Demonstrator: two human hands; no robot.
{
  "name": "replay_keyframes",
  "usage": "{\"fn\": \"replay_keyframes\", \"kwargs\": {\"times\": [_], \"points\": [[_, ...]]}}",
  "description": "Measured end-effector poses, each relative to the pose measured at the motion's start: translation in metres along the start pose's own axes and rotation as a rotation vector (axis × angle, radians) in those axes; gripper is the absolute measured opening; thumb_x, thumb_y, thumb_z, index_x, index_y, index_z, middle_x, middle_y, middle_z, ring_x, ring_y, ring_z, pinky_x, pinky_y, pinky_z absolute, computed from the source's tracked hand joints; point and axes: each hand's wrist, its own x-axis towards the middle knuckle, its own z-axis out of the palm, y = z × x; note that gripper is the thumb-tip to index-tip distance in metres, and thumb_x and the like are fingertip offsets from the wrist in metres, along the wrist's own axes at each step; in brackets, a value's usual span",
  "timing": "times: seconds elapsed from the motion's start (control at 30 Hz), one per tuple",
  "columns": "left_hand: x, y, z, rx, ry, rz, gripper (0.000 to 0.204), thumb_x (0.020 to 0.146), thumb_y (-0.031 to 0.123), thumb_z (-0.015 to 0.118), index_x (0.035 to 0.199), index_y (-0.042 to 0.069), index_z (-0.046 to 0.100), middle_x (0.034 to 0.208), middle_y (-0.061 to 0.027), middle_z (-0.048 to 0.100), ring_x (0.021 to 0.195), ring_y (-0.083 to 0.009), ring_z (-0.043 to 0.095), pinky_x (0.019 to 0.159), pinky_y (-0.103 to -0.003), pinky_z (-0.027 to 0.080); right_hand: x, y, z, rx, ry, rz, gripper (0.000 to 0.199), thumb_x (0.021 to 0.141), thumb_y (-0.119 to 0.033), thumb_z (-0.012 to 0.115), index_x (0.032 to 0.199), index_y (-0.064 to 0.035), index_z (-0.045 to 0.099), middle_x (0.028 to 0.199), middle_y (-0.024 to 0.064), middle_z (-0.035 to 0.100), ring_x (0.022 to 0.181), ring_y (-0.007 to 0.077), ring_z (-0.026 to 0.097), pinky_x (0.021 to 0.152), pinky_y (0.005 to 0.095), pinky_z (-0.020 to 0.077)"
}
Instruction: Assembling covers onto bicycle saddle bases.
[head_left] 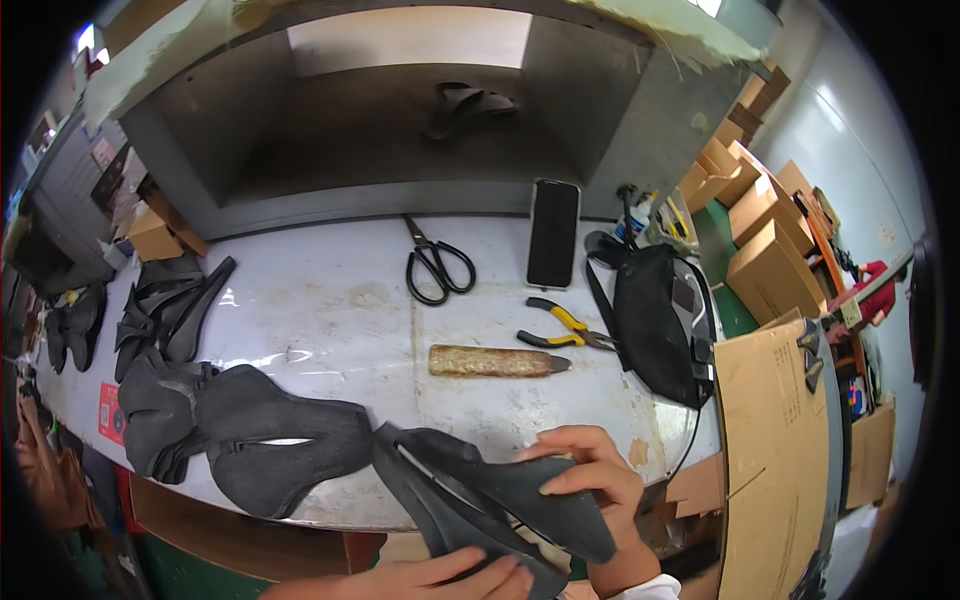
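Observation:
At the table's near edge, both my hands are closed on a black shoe upper, folded open around a long slit. My left hand grips its lower edge, fingers lying over the near flap. My right hand pinches the right flap between thumb and fingers. Just left of it, another black upper with a slit in its middle lies flat, its tip beside the held one. A stack of black uppers sits further left, and strappy black pieces lie behind that stack.
Black-handled scissors, a phone, yellow-black pliers and a tape-wrapped tool lie mid-table. A black bag sits at the right. The grey metal cabinet stands behind, cartons at right.

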Motion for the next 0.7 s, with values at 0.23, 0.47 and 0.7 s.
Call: {"fn": "replay_keyframes", "kwargs": {"times": [0.23, 0.47, 0.7], "points": [[-0.028, 0.025, -0.026, -0.183, -0.058, -1.041, 0.025, 0.073, 0.013, 0.074, 0.097, 0.011, 0.071, 0.088, 0.0004, 0.065, 0.082, -0.0154, 0.058, 0.067, -0.032, 0.046, -0.007, -0.016, -0.007, 0.218, 0.011, 0.147, 0.02, 0.082, -0.017, 0.074, 0.079, -0.0002, 0.062, 0.109, 0.025, 0.057, 0.089, 0.0408, 0.067, 0.076, 0.0512, 0.0595], [-0.063, 0.002, -0.03, -1.235, -0.018, -1.783, 0.006, 0.088, 0.004, 0.067, 0.088, -0.002, 0.065, 0.064, -0.0021, 0.061, 0.049, -0.0037, 0.055, 0.042, -0.02, 0.039, -0.01, -0.016, -0.019, 0.235, -0.051, 0.102, 0.022, 0.085, -0.018, 0.072, 0.08, 0.0028, 0.066, 0.106, 0.027, 0.057, 0.088, 0.0407, 0.067, 0.076, 0.0516, 0.0603], [-0.075, 0.022, -0.021, -1.762, 0.095, -1.938, 0.008, 0.084, 0.002, 0.071, 0.091, -0.001, 0.069, 0.071, -0.0012, 0.065, 0.053, -0.0021, 0.052, 0.046, -0.018, 0.038, -0.022, -0.015, -0.026, 0.534, -0.1, 0.127, 0.04, 0.086, -0.017, 0.071, 0.119, -0.0016, 0.055, 0.112, 0.0276, 0.054, 0.098, 0.0425, 0.065, 0.077, 0.0512, 0.0601]]}}
